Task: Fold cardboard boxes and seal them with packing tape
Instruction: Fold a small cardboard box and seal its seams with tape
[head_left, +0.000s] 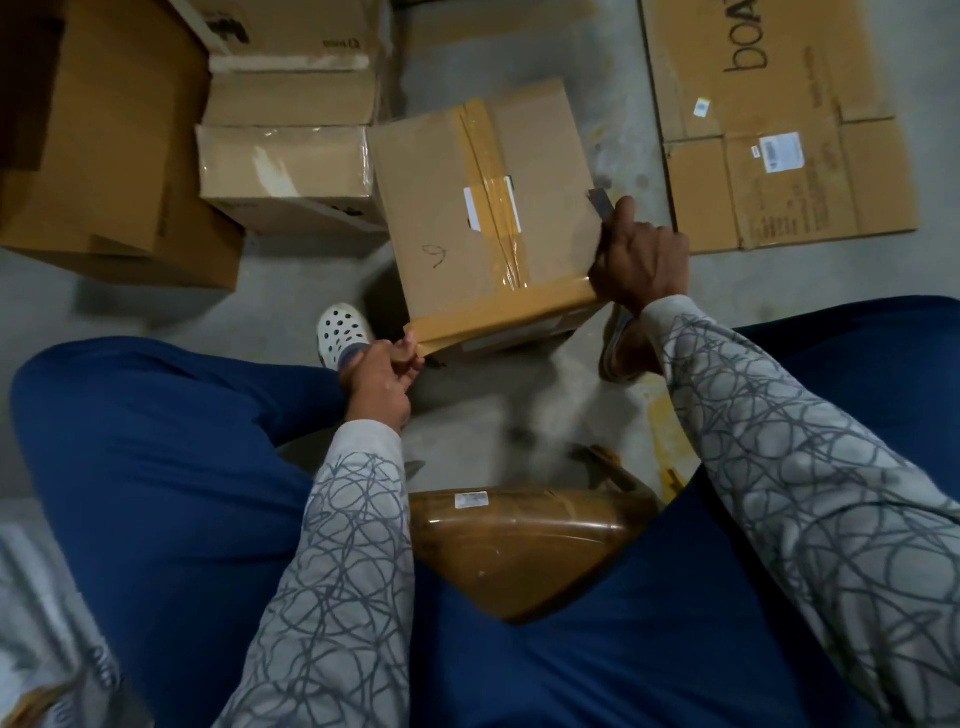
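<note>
Head view: the brown, closed cardboard box (457, 208) sits on the grey concrete floor (291, 312) at centre frame, between the person's knees. A tan strip of packing tape (498, 317) runs along its near edge. The left hand (382, 371) pinches the strip's loose end at the box's lower left corner. The right hand (641, 265) curls round a small grey blade-like cutter (600, 202) at the right corner. The box looks stiff and probably light, best steadied by its corners. The tape is thin, sticky and apt to wrinkle, so it wants holding taut by its ends.
</note>
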